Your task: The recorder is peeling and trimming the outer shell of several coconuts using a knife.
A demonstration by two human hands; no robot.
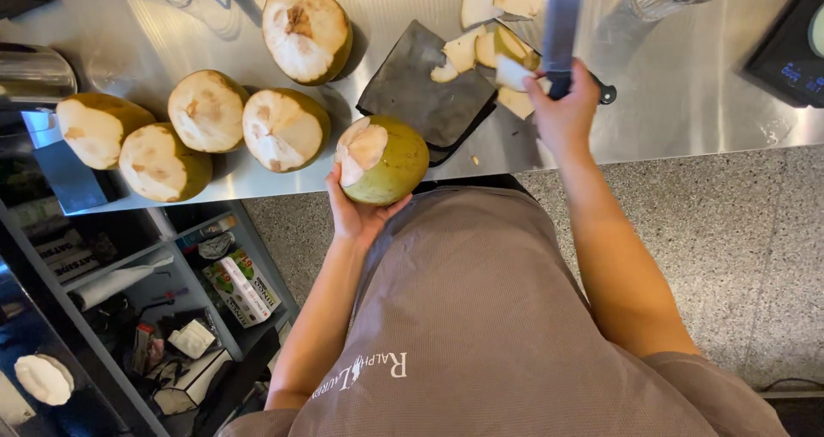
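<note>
Left hand (356,214) is cupping a green young coconut with a white shaved top (382,160) from below, fingers wrapped against its underside, holding it at the near edge of the brushed steel bench (687,102). Right hand (564,115) is clenching the black handle of a broad steel cleaver (562,16), its blade pointing away. Just beside that hand, pale cut husk pieces (481,46) are lying on and around a dark square cutting mat (429,85). Five more trimmed coconuts (283,128) are sitting further left on the bench. Below, cluttered shelves (172,308) are showing.
</note>
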